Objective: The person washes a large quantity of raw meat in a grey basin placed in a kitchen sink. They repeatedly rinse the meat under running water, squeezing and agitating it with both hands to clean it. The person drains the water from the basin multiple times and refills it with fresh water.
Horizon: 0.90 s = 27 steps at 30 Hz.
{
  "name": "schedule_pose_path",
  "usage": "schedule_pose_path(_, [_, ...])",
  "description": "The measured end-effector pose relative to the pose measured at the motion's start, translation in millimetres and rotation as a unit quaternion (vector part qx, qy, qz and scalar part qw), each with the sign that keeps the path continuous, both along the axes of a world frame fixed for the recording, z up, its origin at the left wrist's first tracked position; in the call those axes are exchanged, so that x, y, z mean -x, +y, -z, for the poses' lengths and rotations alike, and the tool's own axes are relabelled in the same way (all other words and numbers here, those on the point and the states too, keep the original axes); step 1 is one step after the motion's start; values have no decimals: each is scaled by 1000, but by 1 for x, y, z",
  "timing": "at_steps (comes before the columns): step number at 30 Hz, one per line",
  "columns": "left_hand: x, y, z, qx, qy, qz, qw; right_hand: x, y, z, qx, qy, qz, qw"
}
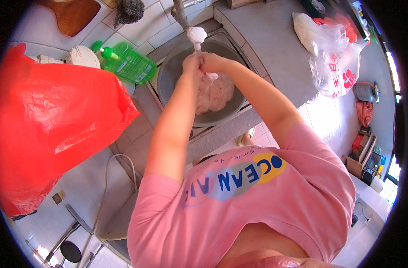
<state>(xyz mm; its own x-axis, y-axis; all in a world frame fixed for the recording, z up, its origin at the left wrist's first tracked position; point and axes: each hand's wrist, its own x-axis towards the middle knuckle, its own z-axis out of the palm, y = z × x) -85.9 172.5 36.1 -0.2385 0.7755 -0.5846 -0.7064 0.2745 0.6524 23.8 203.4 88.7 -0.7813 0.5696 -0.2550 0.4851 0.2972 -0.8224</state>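
A grey basin sits in the sink under a white-tipped faucet. Inside it lies a bunched, pale pink, fluffy cloth. My left hand and my right hand meet just below the faucet's spout, above the far side of the basin. Their fingers are curled together around a pale bit of the cloth, whose whitish end sticks out below them. The fingers themselves hide most of what they grip.
Left of the sink stand a green pump bottle and a round white lid. A large red plastic bag bulges at the left. Plastic bags rest on the grey counter to the right. A scouring pad hangs on the tiled wall.
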Motion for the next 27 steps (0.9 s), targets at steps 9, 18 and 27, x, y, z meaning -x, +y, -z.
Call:
schedule_pose_path(9, [17,18,-31,35,-50,-74,995,-35,-68,47,168,150,176,958])
schedule_pose_path(18, [8,-17,-50,70,145,64,985,-21,-32,-41,218,125,204,946])
schedule_pose_path(27, [2,-8,-44,15,536,119,836,-8,-6,-37,-156,-191,-4,969])
